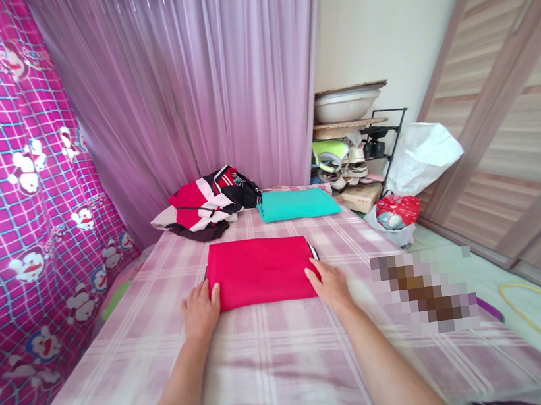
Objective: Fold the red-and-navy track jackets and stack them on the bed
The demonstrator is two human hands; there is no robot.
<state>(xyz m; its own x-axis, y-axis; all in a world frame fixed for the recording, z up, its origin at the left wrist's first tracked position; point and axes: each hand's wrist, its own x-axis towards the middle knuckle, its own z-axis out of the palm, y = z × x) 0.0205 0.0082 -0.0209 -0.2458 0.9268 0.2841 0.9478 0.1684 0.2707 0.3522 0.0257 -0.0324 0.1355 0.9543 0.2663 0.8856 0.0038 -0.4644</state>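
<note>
A red garment [262,271], folded into a neat rectangle, lies flat on the bed before me. Dark and white trim peeks out at its right edge. My left hand [201,310] rests at the garment's left edge, its fingers apart and the thumb by the near corner. At the opposite edge, my right hand [329,282] touches the cloth with thumb and fingers spread. Both hands are open, palms down. Beyond lies a folded turquoise garment [297,204]. To its left is a loose heap of red, white and black clothes [211,203].
A plaid sheet covers the bed [283,373]. Purple curtains [214,77] hang behind it, and a patterned pink curtain [15,196] at left. On the right stand a shoe rack [394,136], bags [396,212] and a wooden wardrobe [502,112]. A pixelated patch hides something near the bed's right edge.
</note>
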